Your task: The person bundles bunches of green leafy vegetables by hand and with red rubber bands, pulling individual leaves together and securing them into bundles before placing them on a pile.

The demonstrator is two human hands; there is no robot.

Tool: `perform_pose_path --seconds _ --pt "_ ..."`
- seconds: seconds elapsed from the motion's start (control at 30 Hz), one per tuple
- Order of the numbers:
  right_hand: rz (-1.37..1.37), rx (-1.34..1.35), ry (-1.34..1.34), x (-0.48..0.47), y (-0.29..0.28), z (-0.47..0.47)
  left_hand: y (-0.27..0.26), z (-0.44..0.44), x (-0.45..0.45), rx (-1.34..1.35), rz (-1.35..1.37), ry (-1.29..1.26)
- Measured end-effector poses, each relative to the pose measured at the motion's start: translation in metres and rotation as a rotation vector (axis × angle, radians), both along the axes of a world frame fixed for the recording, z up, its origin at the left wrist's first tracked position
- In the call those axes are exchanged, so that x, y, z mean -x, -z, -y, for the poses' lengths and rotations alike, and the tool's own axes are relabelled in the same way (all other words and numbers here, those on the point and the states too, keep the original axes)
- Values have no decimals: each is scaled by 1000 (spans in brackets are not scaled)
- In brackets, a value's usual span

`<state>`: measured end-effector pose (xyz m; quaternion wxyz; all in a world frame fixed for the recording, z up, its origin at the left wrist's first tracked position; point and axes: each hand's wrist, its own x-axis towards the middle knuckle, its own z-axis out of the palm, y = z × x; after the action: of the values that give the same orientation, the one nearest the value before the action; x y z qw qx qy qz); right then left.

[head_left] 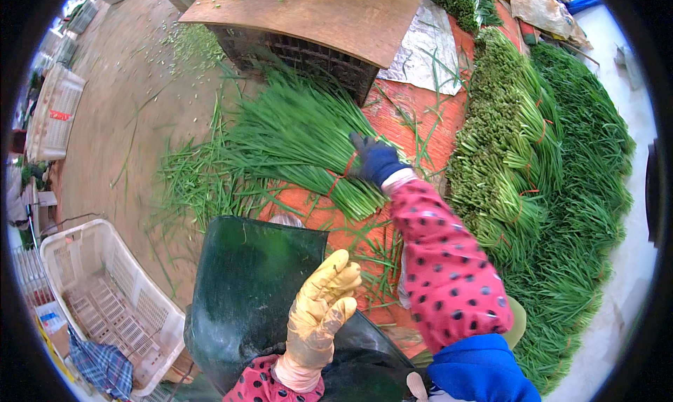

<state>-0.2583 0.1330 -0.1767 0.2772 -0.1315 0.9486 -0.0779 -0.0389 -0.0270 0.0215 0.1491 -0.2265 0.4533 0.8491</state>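
Note:
My right hand [376, 160], in a dark blue glove, grips a bundle of long green leafy stems [299, 123], apparently garlic chives. Its palm and some fingers are hidden behind the back of the hand. An orange band [336, 181] circles stems beside the glove, whose cut ends [368, 205] point toward me. My left hand [320, 307], in a stained yellow rubber glove, is held up over the dark green apron [257, 265] on my lap. Nothing is in it, and its fingers are slightly curled.
A low wooden board [315, 13] rests on a dark crate [294, 50] ahead. Banded bundles [489, 139] are piled at the right on an orange sheet [420, 118]. Loose leaves [200, 176] litter the floor. At the left stands a white plastic basket [110, 297] with a plaid cloth [102, 362] over its rim.

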Motion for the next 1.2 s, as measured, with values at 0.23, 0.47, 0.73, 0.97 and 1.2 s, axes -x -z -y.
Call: perform_pose_path --seconds 0.23,0.47,0.73,0.97,1.2 --pt "-152 397 67 -10 -6 -70 -5 4 -5 -71 1 55" --pt "59 80 308 -179 -99 -259 -12 -16 -14 -62 -106 137" --pt "92 -52 745 -358 -94 -351 -20 -37 -6 181 -255 289" --pt "-404 -111 545 -227 -97 -315 -51 -56 41 350 -393 429" --pt "-183 -381 373 -130 -68 -301 -9 -71 49 351 -231 483"
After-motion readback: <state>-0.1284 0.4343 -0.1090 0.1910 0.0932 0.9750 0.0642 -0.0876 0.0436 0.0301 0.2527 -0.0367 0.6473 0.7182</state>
